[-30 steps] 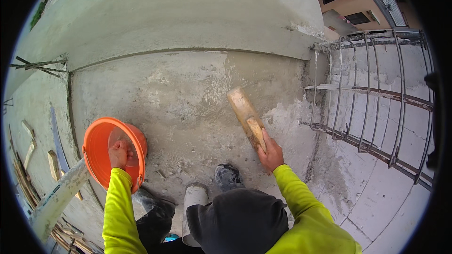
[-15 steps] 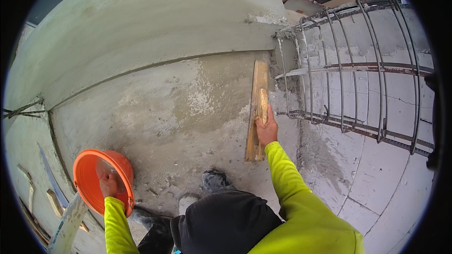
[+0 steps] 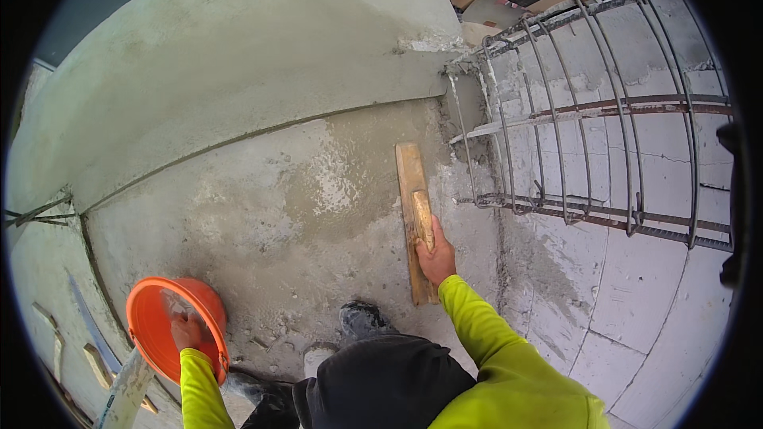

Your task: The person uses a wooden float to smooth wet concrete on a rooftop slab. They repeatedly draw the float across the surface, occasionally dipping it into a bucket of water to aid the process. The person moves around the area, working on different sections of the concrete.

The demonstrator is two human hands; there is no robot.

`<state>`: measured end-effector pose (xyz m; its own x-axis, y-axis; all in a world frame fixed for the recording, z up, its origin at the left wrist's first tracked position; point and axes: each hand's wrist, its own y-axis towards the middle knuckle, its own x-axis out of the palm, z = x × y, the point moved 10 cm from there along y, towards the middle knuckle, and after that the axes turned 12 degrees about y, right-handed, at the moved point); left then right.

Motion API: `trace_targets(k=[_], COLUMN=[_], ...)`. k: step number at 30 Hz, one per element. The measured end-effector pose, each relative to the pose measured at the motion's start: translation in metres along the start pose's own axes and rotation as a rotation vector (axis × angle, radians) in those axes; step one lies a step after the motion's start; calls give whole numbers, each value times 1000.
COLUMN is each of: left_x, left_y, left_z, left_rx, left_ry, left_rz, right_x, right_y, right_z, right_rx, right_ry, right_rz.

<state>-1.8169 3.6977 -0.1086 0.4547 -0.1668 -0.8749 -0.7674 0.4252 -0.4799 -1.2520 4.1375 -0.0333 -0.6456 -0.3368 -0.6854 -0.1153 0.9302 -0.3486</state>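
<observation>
My right hand (image 3: 437,258) grips the raised handle of a long wooden float (image 3: 412,191). The float is held over the grey concrete floor (image 3: 262,262), just right of a wet, shiny patch of mortar (image 3: 330,179). On the left, my left hand (image 3: 187,331) reaches inside an orange bucket (image 3: 208,302), its fingers curled. Something pale and glassy shows beside those fingers, perhaps water; what they hold, if anything, I cannot make out.
A rebar cage (image 3: 604,111) juts out at the right over pale blockwork (image 3: 636,290). A smooth plastered wall (image 3: 262,56) rises ahead. A pale pipe (image 3: 127,389) and wood scraps (image 3: 97,365) lie at lower left; my boot (image 3: 364,320) is at the bottom.
The float and my right hand have come nearer to me and slightly left, with the float's tilt changed. My left hand stays in the bucket. The whole view has shifted a little.
</observation>
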Motion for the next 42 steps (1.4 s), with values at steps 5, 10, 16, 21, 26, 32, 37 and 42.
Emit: trace_targets(k=[5,10,16,21,26,32,37,42], left_x=[-2,-1,-28,-38,-34,0,-3,-35], left_y=[-11,-35,-47,-36,-34,-38,-34,-36], left_z=[3,48,50,40,36,20,21,40], left_rx=[46,44,156,222,183,140,152,350], left_ry=[58,-165,-184,-104,-153,-182,-181,-83], left_rz=[87,-381,-340,-241,-250,-304,-290,-138], right_x=[2,50,17,-11,-19,-39,-18,-22], right_y=[29,-51,-16,59,93,95,91,91], right_z=[-43,-42,-29,-51,-40,-61,-71,-79], right_rx=[-140,-195,-101,-53,1,-299,-145,-3], right_ry=[287,13,329,460,370,12,91,288], right_rz=[55,-462,-76,123,184,332,90,200])
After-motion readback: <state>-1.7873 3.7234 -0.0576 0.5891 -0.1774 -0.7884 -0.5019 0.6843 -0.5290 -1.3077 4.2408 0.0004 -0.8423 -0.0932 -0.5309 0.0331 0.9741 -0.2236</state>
